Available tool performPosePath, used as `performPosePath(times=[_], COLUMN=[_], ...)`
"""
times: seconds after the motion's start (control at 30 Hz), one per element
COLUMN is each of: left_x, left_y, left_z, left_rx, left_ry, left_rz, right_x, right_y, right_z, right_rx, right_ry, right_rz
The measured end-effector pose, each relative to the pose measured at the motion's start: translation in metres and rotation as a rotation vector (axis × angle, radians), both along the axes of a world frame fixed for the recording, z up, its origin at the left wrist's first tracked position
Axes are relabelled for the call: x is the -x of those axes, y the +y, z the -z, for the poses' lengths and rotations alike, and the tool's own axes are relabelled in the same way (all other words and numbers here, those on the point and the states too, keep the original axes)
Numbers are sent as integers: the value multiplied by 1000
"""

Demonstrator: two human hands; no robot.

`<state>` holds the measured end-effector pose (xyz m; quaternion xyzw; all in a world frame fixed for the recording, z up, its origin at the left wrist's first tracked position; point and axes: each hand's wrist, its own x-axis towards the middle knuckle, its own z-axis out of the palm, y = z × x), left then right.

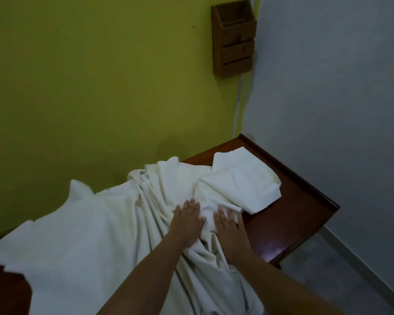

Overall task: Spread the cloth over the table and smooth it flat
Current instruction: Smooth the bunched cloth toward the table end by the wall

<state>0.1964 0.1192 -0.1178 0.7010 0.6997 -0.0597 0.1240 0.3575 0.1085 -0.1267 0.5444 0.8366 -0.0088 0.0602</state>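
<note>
In the head camera view, the job is looking partly done. The white cloth (100, 228) is lying across much of the wooden table (293, 214), and its left stretch is sitting fairly smooth, though a blurred edge near the green wall (89, 76) is standing up a little. The middle is bunching into long ridges that are running from the far side toward the person, and at the right a folded-over flap is lying doubled on itself, with one corner pointing toward the grey wall (328, 98). The right end of the table is showing bare, dark red wood, and a small patch of wood is also peeking out at the bottom left, so the cloth is not yet covering the whole top. What seems to be left is opening that flap, drawing the cloth rightward over the bare wood, and pressing out the central ridges.

Both hands are resting flat on the cloth, palms down with fingers spread and gripping nothing. The left hand (188, 218) is pressing on the bunched folds near the middle, and the right hand (228, 221) is lying just beside it, close to the cloth's right edge where the bare wood begins. The folded flap is sitting just beyond the right hand's fingertips. A wooden wall box (233, 39) is hanging above, well apart from the work.
</note>
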Motion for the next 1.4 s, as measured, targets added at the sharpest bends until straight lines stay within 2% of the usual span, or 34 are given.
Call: performPosePath(times=[0.13, 0.27, 0.4, 0.53, 0.67, 0.83, 0.9, 0.97, 1.07, 1.17, 1.27, 1.4], left_x=[-13, -31, -48, -68, -76, -75, -73, -70, -59, -39, -22, -21], left_y=[20, 32, 38, 37, 33, 30, 30, 34, 41, 53, 67, 89], left_z=[10, 11, 19, 33, 44, 44, 47, 48, 45, 46, 48, 55], left_rx=[18, -28, -118, -156, -187, -231, -205, -198, -188, -184, -170, -149], left_ry=[10, -56, -108, -42, 20, -9, -3, -51, -176, -186, -157, -162], left_rz=[0, -11, -14, 38, 55, 64, 66, 60, 91, 164, 196, 226], right_x=[-14, -40, -75, -114, -128, -119, -102, -78, -35, -11, -26, -61], right_y=[12, 28, 44, 56, 56, 58, 60, 66, 81, 99, 109, 108], right_z=[9, 12, 11, 26, 28, 15, 0, -13, -20, -12, 7, 29], right_rx=[-28, -22, 26, 96, 78, 67, -42, -173, -125, -39, 41, 30], right_ry=[-32, -73, 5, 58, 74, 169, 252, 346, 462, 395, 263, 239], right_rz=[42, 38, 219, 314, 371, 378, 347, 284, 180, 159, 282, 431])
